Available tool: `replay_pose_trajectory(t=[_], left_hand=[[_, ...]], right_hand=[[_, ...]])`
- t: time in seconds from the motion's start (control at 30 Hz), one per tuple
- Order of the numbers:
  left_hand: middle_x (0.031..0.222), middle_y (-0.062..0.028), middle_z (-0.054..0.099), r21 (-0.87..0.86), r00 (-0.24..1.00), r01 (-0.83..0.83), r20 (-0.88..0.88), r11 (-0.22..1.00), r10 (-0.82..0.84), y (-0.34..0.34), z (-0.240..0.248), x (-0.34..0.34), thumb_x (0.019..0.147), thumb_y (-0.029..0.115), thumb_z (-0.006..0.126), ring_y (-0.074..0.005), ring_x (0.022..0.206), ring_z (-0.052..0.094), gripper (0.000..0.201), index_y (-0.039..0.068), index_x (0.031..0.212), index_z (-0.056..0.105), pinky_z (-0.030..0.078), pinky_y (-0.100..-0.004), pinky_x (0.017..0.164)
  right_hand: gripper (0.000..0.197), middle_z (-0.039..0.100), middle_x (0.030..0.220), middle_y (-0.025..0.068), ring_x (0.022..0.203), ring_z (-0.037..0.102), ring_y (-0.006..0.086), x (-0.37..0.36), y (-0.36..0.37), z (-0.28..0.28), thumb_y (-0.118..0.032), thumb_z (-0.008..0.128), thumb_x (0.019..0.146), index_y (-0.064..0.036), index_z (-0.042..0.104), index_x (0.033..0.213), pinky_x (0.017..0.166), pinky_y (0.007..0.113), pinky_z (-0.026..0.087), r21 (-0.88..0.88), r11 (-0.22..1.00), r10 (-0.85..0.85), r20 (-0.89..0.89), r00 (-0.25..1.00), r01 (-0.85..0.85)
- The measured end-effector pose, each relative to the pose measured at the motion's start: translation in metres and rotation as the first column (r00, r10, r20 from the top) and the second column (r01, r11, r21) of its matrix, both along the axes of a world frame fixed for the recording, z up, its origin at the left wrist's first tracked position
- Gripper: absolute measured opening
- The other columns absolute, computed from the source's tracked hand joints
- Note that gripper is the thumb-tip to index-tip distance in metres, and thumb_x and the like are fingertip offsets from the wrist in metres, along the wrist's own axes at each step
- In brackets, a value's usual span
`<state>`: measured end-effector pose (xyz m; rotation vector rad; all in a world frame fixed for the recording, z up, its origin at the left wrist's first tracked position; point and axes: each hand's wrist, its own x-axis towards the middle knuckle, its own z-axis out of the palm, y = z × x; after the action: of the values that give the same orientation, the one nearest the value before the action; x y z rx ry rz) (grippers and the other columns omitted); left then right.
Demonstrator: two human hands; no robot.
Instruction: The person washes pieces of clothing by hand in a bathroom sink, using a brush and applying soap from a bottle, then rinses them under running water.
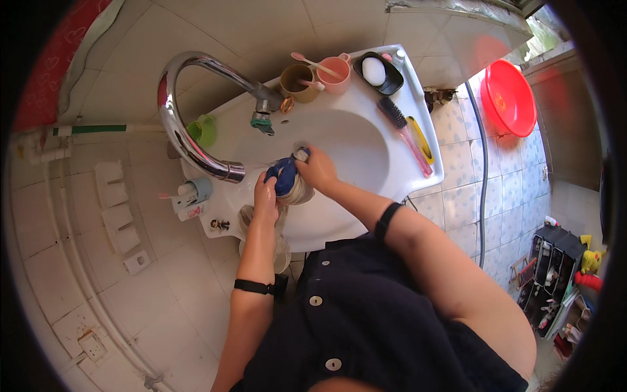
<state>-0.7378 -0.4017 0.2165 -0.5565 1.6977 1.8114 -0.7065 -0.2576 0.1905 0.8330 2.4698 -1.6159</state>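
Over the basin of a white washbasin (356,144) I hold a blue and beige item (285,176), perhaps a shoe or bunched fabric; its kind is not clear. My left hand (265,197) grips its left side and looks wet. From the right, my right hand (317,170) closes its fingers on the upper edge. Between my left forearm and the basin's front rim lies a beige thing (247,217), partly hidden. The chrome tap (175,111) arches from the back and its spout ends just left of my hands.
Behind the basin stand a brown cup (299,83) and a pink cup (333,73) with toothbrushes, and a black soap dish (385,78). A pink-handled brush (405,134) lies on the right rim. A green cup (204,130) stands left. A red tub (509,98) is far right.
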Motion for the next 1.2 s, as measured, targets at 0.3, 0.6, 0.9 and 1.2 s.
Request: replay_pose_trajectory(t=[0.3,0.6,0.9,1.2], left_hand=[[0.094,-0.0092,0.063,0.030,0.945,0.149,0.289,0.988,-0.151,-0.038,-0.023,0.000,0.080,0.021,0.061,-0.0208,0.082,0.062,0.033,0.004,0.108,0.058,0.051,-0.0325,0.074],[0.088,-0.0037,0.062,0.049,0.972,0.182,-0.157,0.982,-0.173,-0.028,0.033,0.011,0.067,-0.005,0.051,-0.0112,0.075,0.058,0.039,-0.003,0.105,0.058,0.046,-0.0216,0.069],[0.123,-0.0121,0.048,-0.169,0.919,0.095,0.393,0.981,-0.022,-0.022,0.009,0.002,0.084,0.043,0.053,-0.0277,0.110,0.046,0.055,0.007,0.125,0.043,0.036,-0.0383,0.094],[0.114,-0.0106,0.053,0.864,0.988,0.099,-0.025,0.493,-0.155,-0.026,-0.069,0.014,0.089,0.039,0.044,-0.0233,0.104,0.051,0.040,0.009,0.115,0.049,0.042,-0.0357,0.086]], right_hand=[[0.047,0.052,0.107,0.0212,0.099,0.053,0.0386,0.045,-0.029,0.037,-0.025,0.065,0.069,-0.0104,0.050,0.111,0.081,0.042,0.046,-0.173,0.777,0.568,-0.222,0.793,-0.605],[0.047,0.063,0.099,0.0113,0.090,0.061,0.0261,0.001,0.022,-0.006,-0.043,0.065,0.078,-0.0102,0.058,0.111,0.079,0.033,0.046,-0.656,0.742,0.070,0.281,0.957,0.138],[0.029,0.057,0.106,0.0181,0.101,0.051,0.0358,-0.004,-0.028,0.013,-0.026,0.069,0.067,0.0000,0.063,0.079,0.087,0.043,0.041,0.199,0.979,0.036,-0.391,0.920,0.047],[0.018,0.059,0.083,0.0098,0.080,0.055,0.0333,0.043,-0.074,0.094,-0.020,0.065,0.063,-0.0070,0.064,0.075,0.069,0.042,0.047,0.171,0.966,0.254,-0.483,0.838,-0.195]])
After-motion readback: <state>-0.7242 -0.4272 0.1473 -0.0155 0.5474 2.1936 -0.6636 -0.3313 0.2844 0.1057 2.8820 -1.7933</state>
